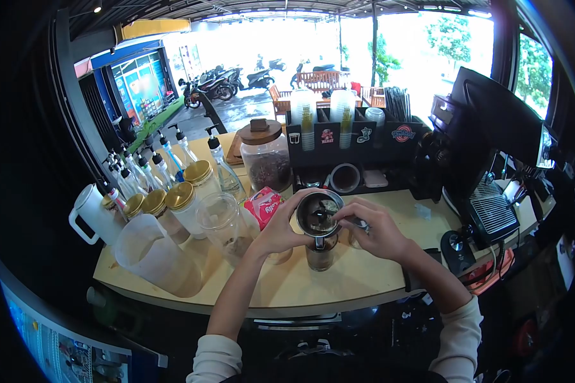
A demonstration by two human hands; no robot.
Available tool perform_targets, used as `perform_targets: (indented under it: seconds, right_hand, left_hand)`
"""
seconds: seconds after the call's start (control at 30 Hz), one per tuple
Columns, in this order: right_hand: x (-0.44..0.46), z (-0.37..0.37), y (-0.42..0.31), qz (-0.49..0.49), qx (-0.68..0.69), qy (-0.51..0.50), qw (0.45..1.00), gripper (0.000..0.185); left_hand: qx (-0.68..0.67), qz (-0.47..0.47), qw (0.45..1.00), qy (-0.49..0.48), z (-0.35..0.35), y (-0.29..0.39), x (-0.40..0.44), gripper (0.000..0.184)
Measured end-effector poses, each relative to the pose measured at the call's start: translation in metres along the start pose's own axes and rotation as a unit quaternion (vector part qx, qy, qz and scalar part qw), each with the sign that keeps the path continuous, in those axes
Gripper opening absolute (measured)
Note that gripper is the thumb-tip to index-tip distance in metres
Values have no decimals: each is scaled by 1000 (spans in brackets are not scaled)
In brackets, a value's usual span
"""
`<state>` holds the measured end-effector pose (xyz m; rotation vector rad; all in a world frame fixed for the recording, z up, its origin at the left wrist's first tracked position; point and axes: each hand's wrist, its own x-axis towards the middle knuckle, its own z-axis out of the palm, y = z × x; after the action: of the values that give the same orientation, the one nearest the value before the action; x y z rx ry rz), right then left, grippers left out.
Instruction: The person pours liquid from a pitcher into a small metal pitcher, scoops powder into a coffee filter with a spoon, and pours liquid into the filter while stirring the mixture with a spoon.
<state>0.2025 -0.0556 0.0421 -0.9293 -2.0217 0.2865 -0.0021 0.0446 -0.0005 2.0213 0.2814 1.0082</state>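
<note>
My left hand [282,223] is wrapped round the left side of a round metal cup [302,220], with its handle pointing towards me. Pale and dark contents show inside the cup. In my right hand [378,230] a spoon [324,213] is pinched, its bowl down in the cup. Directly below the cup stands a clear glass [320,259] with something brown in it; whether the two touch I cannot tell. Left of my left hand are a pink packet [266,205] and a clear plastic jar [222,220].
Gold-lidded jars [182,199], pump bottles [223,169], a translucent pitcher [153,252] and a white jug [96,214] crowd the counter's left. Behind are a wooden-lidded jar [266,163] and a black cup organizer [390,153]. An espresso machine [485,210] stands at right.
</note>
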Motion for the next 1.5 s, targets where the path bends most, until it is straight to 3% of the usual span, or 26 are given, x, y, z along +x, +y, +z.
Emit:
perform_targets:
  seconds: [0.13, 0.2, 0.4, 0.53, 0.63, 0.7, 0.93, 1.03, 1.4, 1.5]
  right_hand:
    - [-1, -2, 4, -23, 15, -51, 998, 12]
    - [1, -3, -1, 38, 9, -36, 999, 11]
    - [6, -16, 7, 35, 64, -89, 993, 10]
    - [10, -14, 7, 15, 46, -49, 998, 10]
    - [11, -17, 6, 21, 44, -94, 994, 9]
    - [11, -16, 2, 3, 26, -34, 999, 9]
    - [12, -17, 0, 22, -4, -79, 997, 12]
    - [13, -15, 3, 14, 8, -46, 999, 12]
    - [9, -13, -3, -34, -38, -95, 994, 19]
    - [11, -13, -2, -49, -83, -55, 994, 23]
  left_hand:
    - [20, -1, 1000, 0, -2, -5, 1, 85]
    - [27, 10, 1000, -8, -2, -3, 2, 84]
    - [57, 3, 998, -12, -2, -5, 2, 82]
    - [70, 7, 997, -10, 1, -2, 3, 81]
    - [92, 14, 996, -3, -1, -4, 3, 81]
    - [82, 11, 997, -4, -1, -4, 3, 82]
    - [117, 33, 993, 2, 0, 1, 5, 81]
    - [128, 25, 992, 1, 0, 3, 5, 80]
    - [158, 38, 987, 0, -2, -1, 5, 82]
    - [162, 31, 986, -9, 0, 4, 5, 82]
